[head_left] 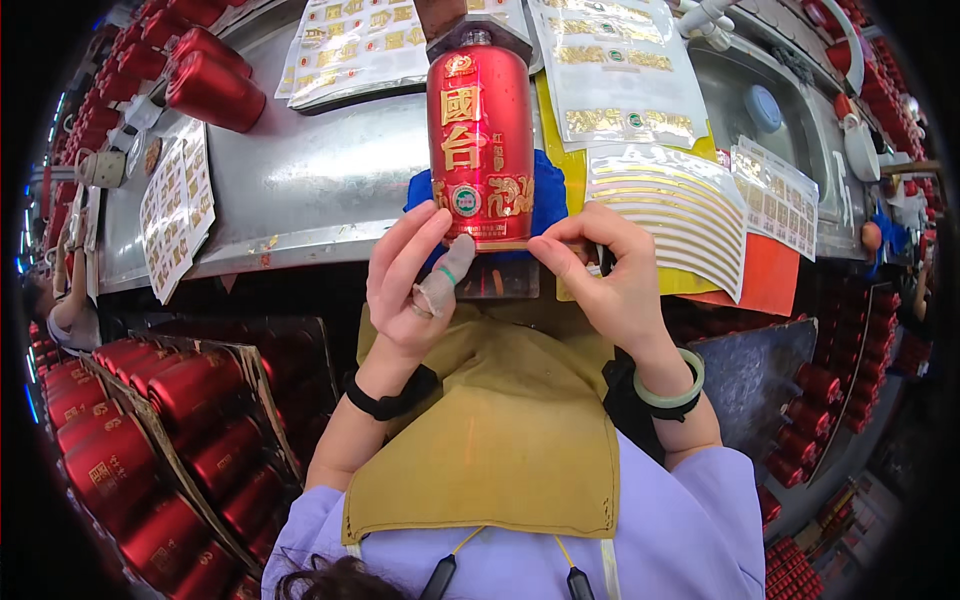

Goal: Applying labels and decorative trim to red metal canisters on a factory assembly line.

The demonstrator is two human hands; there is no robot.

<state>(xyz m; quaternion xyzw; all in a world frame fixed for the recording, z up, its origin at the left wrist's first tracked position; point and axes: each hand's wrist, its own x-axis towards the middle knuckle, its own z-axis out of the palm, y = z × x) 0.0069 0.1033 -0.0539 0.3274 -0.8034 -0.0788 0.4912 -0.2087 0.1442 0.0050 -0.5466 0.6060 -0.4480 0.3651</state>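
Observation:
A red bottle with raised gold characters and a round green-and-white sticker lies with its base toward me. A thin gold strip runs along its lower edge. My left hand is at the lower left of the bottle, fingers apart. Its thumb, in a pale finger cover with a green band, presses at the base. With thumb and index finger closed together, my right hand pinches the strip's right end. Behind the bottle's lower part shows a blue cloth. A dark block stands against the bottle's top.
A sheet of curved gold strips lies right of the bottle, over yellow and red sheets. Gold sticker sheets lie beyond it; others are at left. A red bottle lies on the metal table. Racks of red bottles flank me.

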